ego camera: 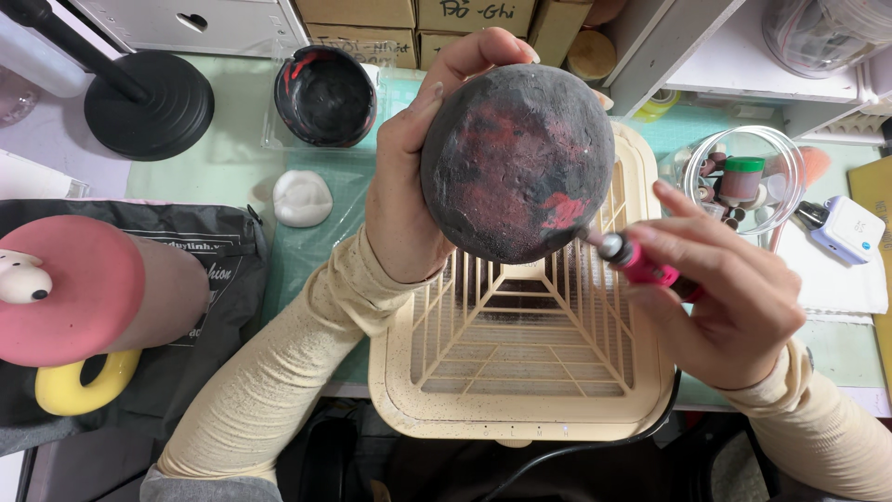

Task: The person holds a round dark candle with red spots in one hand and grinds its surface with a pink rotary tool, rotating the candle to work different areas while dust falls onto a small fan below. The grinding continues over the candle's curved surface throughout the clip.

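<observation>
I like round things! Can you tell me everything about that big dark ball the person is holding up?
The round dark grey ball with red blotches looks rough and matte, pitted like stone or dried clay, with black smudges and a brighter red patch low on its right side. The left hand grips it from behind and the left, fingers curled over its top edge, holding it above the cream slatted plastic tray. The tip of the pink pen-shaped rotary tool, held in the right hand, meets its lower right edge.

cluttered green-topped desk (232, 167), white shelving (743, 74)
</observation>
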`<state>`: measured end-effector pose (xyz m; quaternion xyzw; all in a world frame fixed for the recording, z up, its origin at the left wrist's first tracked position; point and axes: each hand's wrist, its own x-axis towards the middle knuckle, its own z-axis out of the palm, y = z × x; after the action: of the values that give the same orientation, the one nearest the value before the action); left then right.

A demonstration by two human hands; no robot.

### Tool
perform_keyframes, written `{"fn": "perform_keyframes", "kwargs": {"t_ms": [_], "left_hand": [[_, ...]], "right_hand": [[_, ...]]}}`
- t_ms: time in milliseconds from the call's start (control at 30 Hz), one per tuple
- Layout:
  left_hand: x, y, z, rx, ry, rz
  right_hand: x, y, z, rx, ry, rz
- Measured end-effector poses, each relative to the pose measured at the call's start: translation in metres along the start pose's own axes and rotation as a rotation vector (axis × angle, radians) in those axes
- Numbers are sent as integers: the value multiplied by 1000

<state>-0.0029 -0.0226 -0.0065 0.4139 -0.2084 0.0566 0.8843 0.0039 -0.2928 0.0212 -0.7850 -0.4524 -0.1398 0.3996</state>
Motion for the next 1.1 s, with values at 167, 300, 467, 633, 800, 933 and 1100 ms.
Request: {"fn": "perform_keyframes", "kwargs": {"t_ms": [167,300,467,633,800,933,1100], "left_hand": [[-1,0,0,15,-7,-5],[0,0,-1,-47,-39,-25],[1,1,-2,-128,-64,-108],[3,1,-2,-171,-59,-155],[4,3,0,-163,-39,-175],[5,4,1,-148,-38,-183],[5,3,-1,-157,-87,-161]], "right_hand": [[2,1,-1,-7,-32,-26],[2,4,-2,2,19,60],[1,7,-4,32,-28,-18],[4,12,1,68,-52,-100],[2,7,-4,9,-34,9],[0,8,-2,-5,-51,-74],[-2,9,-1,8,-42,-73]]}}
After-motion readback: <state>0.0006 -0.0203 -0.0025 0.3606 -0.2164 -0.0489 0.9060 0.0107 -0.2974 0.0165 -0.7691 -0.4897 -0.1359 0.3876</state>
